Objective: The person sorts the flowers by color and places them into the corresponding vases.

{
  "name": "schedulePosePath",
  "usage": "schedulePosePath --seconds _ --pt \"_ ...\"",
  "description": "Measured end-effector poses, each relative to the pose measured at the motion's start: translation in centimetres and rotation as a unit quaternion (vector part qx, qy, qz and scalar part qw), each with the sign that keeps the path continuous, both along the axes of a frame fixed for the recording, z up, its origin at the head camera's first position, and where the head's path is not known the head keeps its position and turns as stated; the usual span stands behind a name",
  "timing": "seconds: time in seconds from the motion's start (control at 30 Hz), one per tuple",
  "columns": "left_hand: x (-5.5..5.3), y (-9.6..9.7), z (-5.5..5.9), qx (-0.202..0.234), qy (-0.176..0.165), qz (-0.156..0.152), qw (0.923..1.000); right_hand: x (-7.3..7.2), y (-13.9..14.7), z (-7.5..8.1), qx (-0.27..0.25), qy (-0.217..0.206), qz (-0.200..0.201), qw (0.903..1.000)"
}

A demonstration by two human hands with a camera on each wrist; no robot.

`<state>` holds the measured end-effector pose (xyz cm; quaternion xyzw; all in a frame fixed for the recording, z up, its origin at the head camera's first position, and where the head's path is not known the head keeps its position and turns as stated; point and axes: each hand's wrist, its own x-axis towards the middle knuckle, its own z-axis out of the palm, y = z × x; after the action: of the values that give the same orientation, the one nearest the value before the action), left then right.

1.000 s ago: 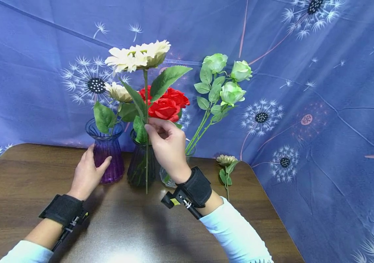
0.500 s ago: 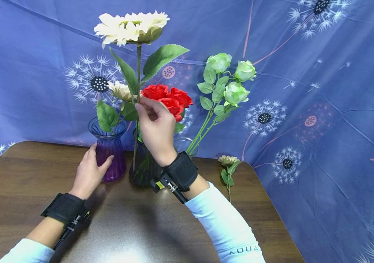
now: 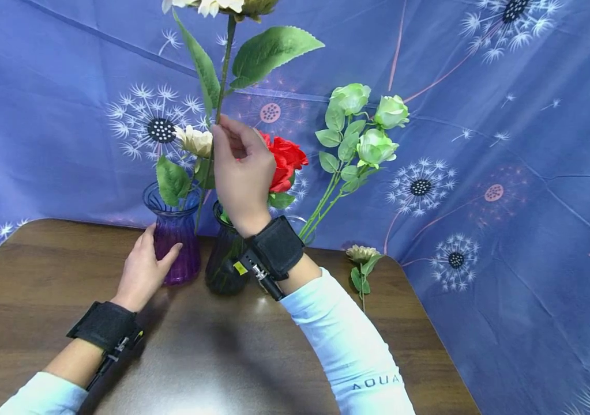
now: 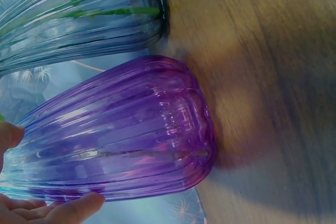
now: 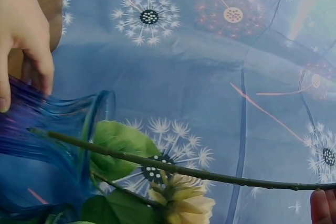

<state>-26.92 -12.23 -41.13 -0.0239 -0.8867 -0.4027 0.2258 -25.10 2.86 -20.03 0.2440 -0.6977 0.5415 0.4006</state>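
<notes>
My right hand point(image 3: 245, 167) pinches the green stem of a large cream artificial flower point(image 3: 225, 63), held upright and slightly tilted. Its bloom is partly cut off at the top of the head view. The bare lower stem point(image 5: 157, 164) crosses in front of the blue-purple glass vase point(image 3: 177, 242) in the right wrist view; whether it is inside cannot be told. My left hand point(image 3: 144, 268) grips that vase low on its left side, thumb and fingers on either side of the glass point(image 4: 121, 129). A smaller cream flower point(image 3: 193, 141) with green leaves stands in it.
A dark glass vase point(image 3: 224, 268) with red roses point(image 3: 286, 161) stands right of the purple one, partly behind my right hand. Green roses point(image 3: 375, 147) lean from a mostly hidden clear vase. Another cream flower point(image 3: 361, 255) lies on the wooden table point(image 3: 180, 340) at right.
My right hand has lifted the large cream flower higher and carried it leftward, bringing its stem end from the dark vase toward the purple vase. The left hand keeps its hold.
</notes>
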Motion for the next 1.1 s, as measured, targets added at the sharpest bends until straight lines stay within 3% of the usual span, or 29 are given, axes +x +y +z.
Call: schedulePosePath --seconds 0.53,1.1 --pt "-0.2 0.2 0.7 0.002 0.005 -0.004 1.0 -1.0 -1.0 1.4 -0.072 0.034 0.009 0.9968" --pt "0.1 0.0 0.2 0.004 -0.004 0.001 1.0 -2.6 -1.8 0.2 -0.054 -0.007 -0.02 0.9983"
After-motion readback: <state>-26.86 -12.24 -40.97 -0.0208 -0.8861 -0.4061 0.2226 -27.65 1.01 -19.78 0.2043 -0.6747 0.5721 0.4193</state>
